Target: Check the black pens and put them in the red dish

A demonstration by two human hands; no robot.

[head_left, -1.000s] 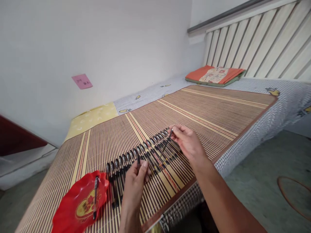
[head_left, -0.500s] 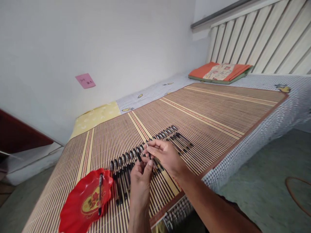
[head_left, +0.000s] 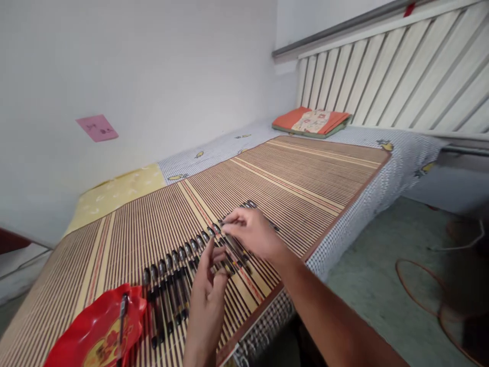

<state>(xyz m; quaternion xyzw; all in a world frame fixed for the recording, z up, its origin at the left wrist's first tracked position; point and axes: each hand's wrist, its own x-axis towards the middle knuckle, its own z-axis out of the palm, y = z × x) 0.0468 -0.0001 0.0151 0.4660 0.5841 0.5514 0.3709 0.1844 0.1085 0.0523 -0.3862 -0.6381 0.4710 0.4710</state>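
A row of black-capped pens (head_left: 168, 288) lies side by side on the striped mat (head_left: 153, 229). My right hand (head_left: 254, 234) is over the upper right part of this row, thumb and fingers pinched on the dark cap end of a pen (head_left: 222, 223). It hides several pens beneath it. Just left of it, my left hand (head_left: 210, 288) hovers above the pens, fingers apart and holding nothing. One more pen (head_left: 123, 321) rests on a red plate (head_left: 69, 341) with a wavy rim, at the lower left.
The mat covers a bed with a checked sheet (head_left: 351, 204). A folded orange cloth (head_left: 294, 120) lies near the white slatted headboard (head_left: 362, 71). Pink paper (head_left: 97, 127) is stuck to the wall. A cable (head_left: 416, 300) lies on the floor at right.
My hands, close together before, have parted. The left has opened and let go of the dark pen part it held; the right has shifted onto the row. The view has swung right.
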